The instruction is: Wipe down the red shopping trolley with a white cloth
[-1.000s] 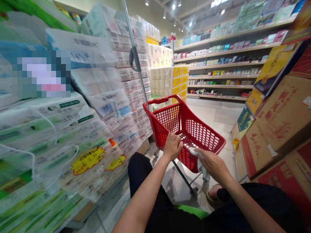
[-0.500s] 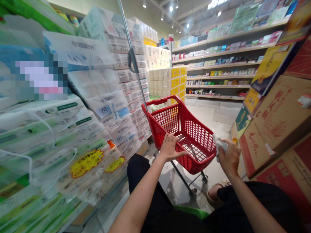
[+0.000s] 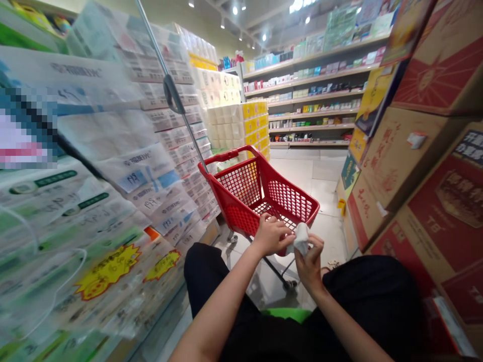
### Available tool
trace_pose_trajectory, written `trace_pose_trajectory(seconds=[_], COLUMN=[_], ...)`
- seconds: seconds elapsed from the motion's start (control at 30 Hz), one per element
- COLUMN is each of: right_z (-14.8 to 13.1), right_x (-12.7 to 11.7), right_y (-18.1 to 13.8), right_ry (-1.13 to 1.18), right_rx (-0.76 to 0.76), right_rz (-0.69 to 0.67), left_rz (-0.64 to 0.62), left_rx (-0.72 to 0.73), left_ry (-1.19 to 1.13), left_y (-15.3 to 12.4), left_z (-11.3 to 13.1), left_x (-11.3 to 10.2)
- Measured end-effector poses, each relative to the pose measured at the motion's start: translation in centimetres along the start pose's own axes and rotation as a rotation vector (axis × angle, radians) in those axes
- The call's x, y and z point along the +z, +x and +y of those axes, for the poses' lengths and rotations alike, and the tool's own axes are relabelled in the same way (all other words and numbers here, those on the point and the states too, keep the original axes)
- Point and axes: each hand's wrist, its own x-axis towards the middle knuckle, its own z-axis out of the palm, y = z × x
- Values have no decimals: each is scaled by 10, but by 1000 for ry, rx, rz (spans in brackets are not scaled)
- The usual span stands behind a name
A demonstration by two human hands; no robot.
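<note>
A red plastic shopping cart with a mesh basket stands in the aisle just in front of me. My left hand rests on the cart's near rim, fingers curled over it. My right hand is closed around a crumpled white cloth and holds it up beside the left hand, at the same near rim. The cart's basket looks empty. My dark-clothed knees fill the bottom of the view.
Stacked packs of tissue paper with yellow price tags line the left. Cardboard cartons are piled on the right. A metal pole rises by the cart. Product shelves close off the aisle's far end.
My right hand with the cloth went from the cart's near rim out to the right corner, then back in beside my left hand. The view shifted right.
</note>
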Motion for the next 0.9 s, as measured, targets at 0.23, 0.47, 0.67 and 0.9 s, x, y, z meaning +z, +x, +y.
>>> trace_pose_trajectory(seconds=[0.23, 0.47, 0.67, 0.9], right_z=[48, 29, 0, 34], right_x=[11, 29, 53, 50], right_y=[83, 55, 11, 91], right_ry=[-68, -43, 108, 74], right_rx=[295, 273, 311, 468], right_rz=[215, 146, 86, 216], left_rz=[-69, -40, -35, -64], left_rx=[26, -39, -91, -191], left_ry=[-10, 24, 56, 275], left_y=[18, 31, 29, 47], left_z=[-16, -16, -22, -5], left_x=[0, 9, 10, 26])
